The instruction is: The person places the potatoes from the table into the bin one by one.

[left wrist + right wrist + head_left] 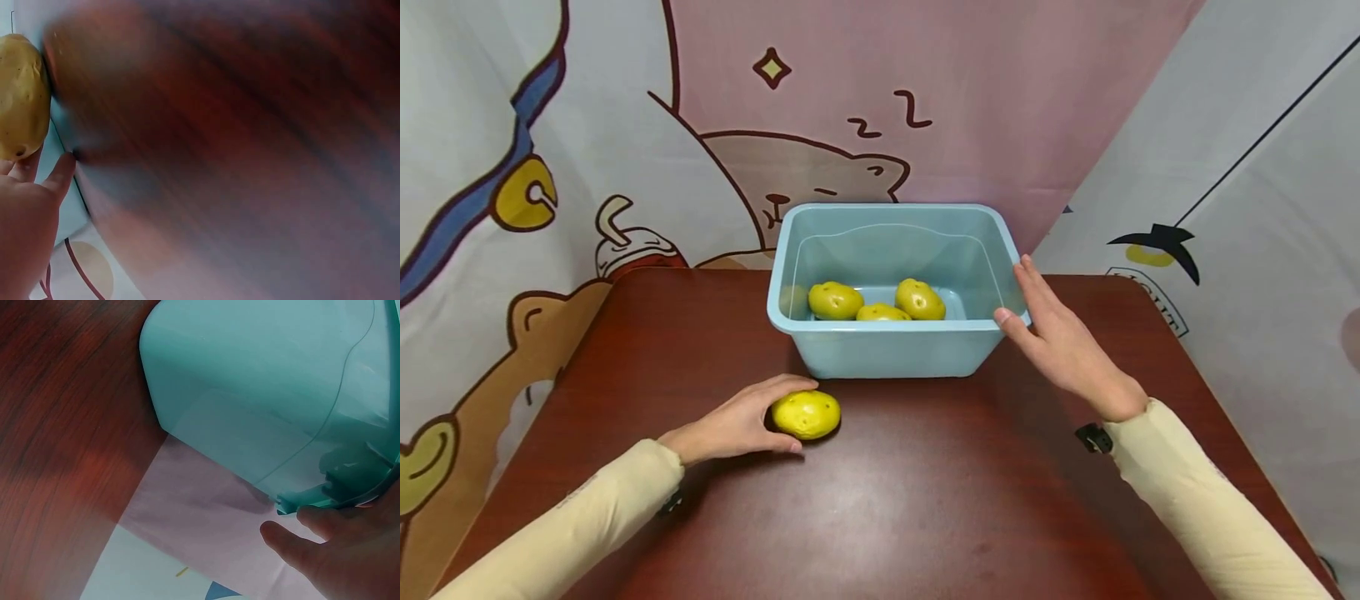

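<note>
A yellow potato (806, 415) lies low over the table in front of the box. My left hand (748, 421) curves around its left side, fingers along the far edge and thumb at the near edge. In the left wrist view, fingers (26, 167) touch the end of the potato (24, 94); the thumb is not visible there. A light blue plastic box (887, 350) holds three more potatoes (920, 300). At the box's right rim, my right hand (1060, 337) rests with straight fingers, the thumb over the front right corner. Its fingers (290, 545) lie by the rim in the right wrist view.
The dark red-brown wooden table (910, 508) bears the box near its back edge. A printed cloth (985, 100) with cartoon animals hangs close behind the table and along both sides.
</note>
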A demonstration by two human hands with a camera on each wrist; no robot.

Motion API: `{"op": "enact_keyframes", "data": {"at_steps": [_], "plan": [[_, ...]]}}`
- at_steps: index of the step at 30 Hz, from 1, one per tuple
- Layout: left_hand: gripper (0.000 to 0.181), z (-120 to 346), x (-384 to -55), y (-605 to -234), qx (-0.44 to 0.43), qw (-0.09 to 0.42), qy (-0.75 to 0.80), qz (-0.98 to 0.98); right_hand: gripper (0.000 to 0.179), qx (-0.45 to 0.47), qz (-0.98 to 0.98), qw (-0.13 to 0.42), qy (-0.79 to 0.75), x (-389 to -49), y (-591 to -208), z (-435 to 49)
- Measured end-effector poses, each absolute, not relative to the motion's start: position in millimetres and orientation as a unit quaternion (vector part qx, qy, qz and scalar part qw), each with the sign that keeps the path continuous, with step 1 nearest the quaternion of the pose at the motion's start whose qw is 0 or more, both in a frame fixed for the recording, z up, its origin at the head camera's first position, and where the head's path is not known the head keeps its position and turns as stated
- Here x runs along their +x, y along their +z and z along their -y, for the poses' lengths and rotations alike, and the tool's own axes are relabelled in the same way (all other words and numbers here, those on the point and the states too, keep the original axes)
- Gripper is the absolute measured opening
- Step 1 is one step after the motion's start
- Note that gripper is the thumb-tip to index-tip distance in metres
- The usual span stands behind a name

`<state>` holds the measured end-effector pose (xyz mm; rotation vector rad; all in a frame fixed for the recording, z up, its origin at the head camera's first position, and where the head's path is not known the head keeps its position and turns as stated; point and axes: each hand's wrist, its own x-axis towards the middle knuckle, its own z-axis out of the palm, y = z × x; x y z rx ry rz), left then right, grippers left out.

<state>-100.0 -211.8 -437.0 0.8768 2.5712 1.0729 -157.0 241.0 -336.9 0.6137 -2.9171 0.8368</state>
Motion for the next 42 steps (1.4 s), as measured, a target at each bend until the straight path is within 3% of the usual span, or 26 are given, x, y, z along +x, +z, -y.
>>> {"op": "enact_keyframes", "data": {"at_steps": [6,28,42], "plan": [[0.073,212,-94,-436,0.32,0.083,0.359,-0.873,0.081,0.199,0.941,0.02,0.272,-156,-339,-240],[0.068,199,-76,-395,0.327,0.02,0.379,-0.866,0.081,0.199,0.94,0.024,0.277,-157,-338,-242],[0.074,195,-73,-345,0.355,-0.08,0.38,-0.85,0.081,0.197,0.94,0.027,0.277,-156,-339,-242]]}}
